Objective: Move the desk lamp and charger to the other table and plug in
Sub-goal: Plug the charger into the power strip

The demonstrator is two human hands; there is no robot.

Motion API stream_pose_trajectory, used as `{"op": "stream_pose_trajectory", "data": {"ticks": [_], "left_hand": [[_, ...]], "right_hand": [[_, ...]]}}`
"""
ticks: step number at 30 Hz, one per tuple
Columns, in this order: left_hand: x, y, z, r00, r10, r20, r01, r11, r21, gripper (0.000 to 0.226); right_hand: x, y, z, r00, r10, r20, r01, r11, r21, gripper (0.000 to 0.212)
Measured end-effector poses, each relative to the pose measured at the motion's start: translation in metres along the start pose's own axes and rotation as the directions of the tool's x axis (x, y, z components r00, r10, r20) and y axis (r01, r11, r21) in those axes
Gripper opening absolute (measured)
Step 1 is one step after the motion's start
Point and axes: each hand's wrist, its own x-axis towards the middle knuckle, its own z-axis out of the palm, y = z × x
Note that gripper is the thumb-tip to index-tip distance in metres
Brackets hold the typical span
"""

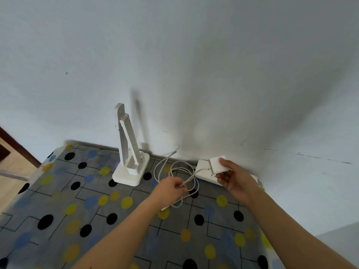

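Both forearms reach in from the near edge over the table point(58, 220), whose grey cloth with black, yellow and blue dots fills the lower part of the view and runs back to a pale wall point(194, 65). Far on the table and a little left of centre, the white desk lamp point(130, 152) stands upright on its square base, arm folded, close to the wall; neither hand is touching it. To its right, against the wall, lies a white power strip point(202, 167), partly hidden behind the right hand point(236, 178). That hand is closed around the white charger point(218, 164) block, holding it just above or against the strip; whether its prongs are seated cannot be told. The left hand point(171, 188) is pinched shut on the white cable point(174, 169), whose loops lie loose on the cloth between lamp and strip.

Judging by this, the lamp seems set in place, and the charger is at the plugging step. Whether the lamp itself is plugged in does not show, so that and tidying the cable may remain.
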Motion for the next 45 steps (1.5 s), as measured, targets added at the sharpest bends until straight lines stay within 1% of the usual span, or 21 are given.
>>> {"op": "stream_pose_trajectory", "data": {"ticks": [4, 6, 8, 9, 10, 12, 14, 17, 20, 21, 23, 24, 26, 28, 32, 36, 38, 40, 41, 42, 45], "left_hand": [[-0.001, 0.000, -0.009, 0.994, -0.044, -0.102, 0.051, 0.996, 0.067, 0.018], [-0.001, 0.003, -0.017, 0.984, -0.036, -0.174, 0.070, 0.978, 0.195, 0.014], [-0.001, 0.005, -0.023, 0.974, 0.031, -0.225, 0.062, 0.916, 0.397, 0.008], [-0.001, 0.006, -0.025, 0.973, 0.065, -0.223, 0.042, 0.896, 0.443, 0.006], [-0.001, 0.008, -0.026, 0.976, 0.079, -0.201, 0.013, 0.908, 0.418, 0.008], [-0.001, 0.016, -0.026, 0.993, 0.076, -0.087, -0.057, 0.977, 0.204, 0.017], [-0.001, 0.029, -0.023, 0.995, 0.098, 0.004, -0.098, 0.995, -0.002, 0.018], [0.004, 0.043, -0.022, 0.989, 0.130, -0.064, -0.137, 0.984, -0.111, 0.005], [0.009, 0.049, -0.024, 0.990, 0.092, -0.103, -0.106, 0.985, -0.136, 0.010], [0.010, 0.051, -0.025, 0.991, 0.074, -0.111, -0.091, 0.983, -0.160, 0.011], [0.013, 0.054, -0.027, 0.992, 0.061, -0.110, -0.082, 0.977, -0.196, 0.011], [0.014, 0.056, -0.027, 0.993, 0.062, -0.102, -0.082, 0.974, -0.210, 0.011], [0.016, 0.061, -0.027, 0.994, 0.058, -0.098, -0.082, 0.959, -0.271, 0.011], [0.017, 0.065, -0.029, 0.994, 0.049, -0.095, -0.081, 0.926, -0.369, 0.014], [0.019, 0.073, -0.028, 0.996, 0.082, -0.025, -0.085, 0.900, -0.428, 0.017], [0.027, 0.077, -0.025, 0.994, 0.107, -0.035, -0.112, 0.899, -0.423, 0.007], [0.032, 0.071, -0.026, 0.990, 0.109, -0.092, -0.132, 0.945, -0.300, 0.011], [0.039, 0.058, -0.028, 0.984, 0.107, -0.139, -0.102, 0.994, 0.039, 0.020], [0.041, 0.051, -0.028, 0.983, 0.093, -0.159, -0.060, 0.978, 0.200, 0.023], [0.043, 0.042, -0.028, 0.981, 0.067, -0.181, -0.009, 0.953, 0.302, 0.026], [0.050, 0.015, -0.023, 0.979, -0.042, -0.198, 0.116, 0.917, 0.382, 0.044]], "right_hand": [[-0.001, -0.001, -0.005, 0.993, -0.026, -0.114, 0.035, 0.996, 0.078, 0.018], [-0.001, 0.002, -0.007, 0.982, -0.017, -0.190, 0.038, 0.993, 0.109, 0.023], [-0.001, 0.007, -0.008, 0.965, 0.022, -0.260, 0.008, 0.993, 0.116, 0.028], [-0.001, 0.011, -0.008, 0.959, 0.046, -0.280, -0.015, 0.994, 0.112, 0.029], [-0.001, 0.015, -0.007, 0.956, 0.066, -0.286, -0.035, 0.993, 0.110, 0.029], [-0.001, 0.022, -0.003, 0.955, 0.099, -0.281, -0.070, 0.991, 0.111, 0.027], [-0.001, 0.026, 0.002, 0.954, 0.130, -0.271, -0.109, 0.990, 0.090, 0.025], [-0.001, 0.028, 0.003, 0.959, 0.145, -0.245, -0.155, 0.988, -0.021, 0.025], [0.002, 0.028, 0.000, 0.975, 0.087, -0.203, -0.139, 0.957, -0.255, 0.036], [0.004, 0.028, -0.003, 0.983, 0.023, -0.182, -0.096, 0.910, -0.404, 0.042], [0.005, 0.025, -0.006, 0.990, -0.115, -0.081, 0.026, 0.712, -0.702, 0.051], [0.004, 0.024, -0.007, 0.990, -0.142, -0.008, 0.081, 0.614, -0.785, 0.055], [0.004, 0.025, -0.005, 0.984, -0.149, 0.102, 0.162, 0.480, -0.862, 0.061], [0.005, 0.028, 0.000, 0.963, -0.218, 0.159, 0.233, 0.374, -0.898, 0.062], [0.005, 0.027, 0.010, 0.905, -0.415, 0.095, 0.249, 0.336, -0.908, 0.057], [0.007, 0.021, 0.012, 0.889, -0.454, 0.067, 0.216, 0.285, -0.934, 0.037], [0.010, 0.017, 0.007, 0.884, -0.467, 0.019, 0.188, 0.320, -0.929, 0.031], [0.013, 0.012, 0.000, 0.861, -0.500, -0.090, 0.175, 0.458, -0.872, 0.024], [0.015, 0.010, -0.004, 0.847, -0.509, -0.150, 0.172, 0.530, -0.830, 0.021], [0.017, 0.008, -0.007, 0.836, -0.511, -0.201, 0.171, 0.589, -0.790, 0.017], [0.023, 0.005, -0.018, 0.826, -0.472, -0.309, 0.156, 0.717, -0.679, 0.009]]}}
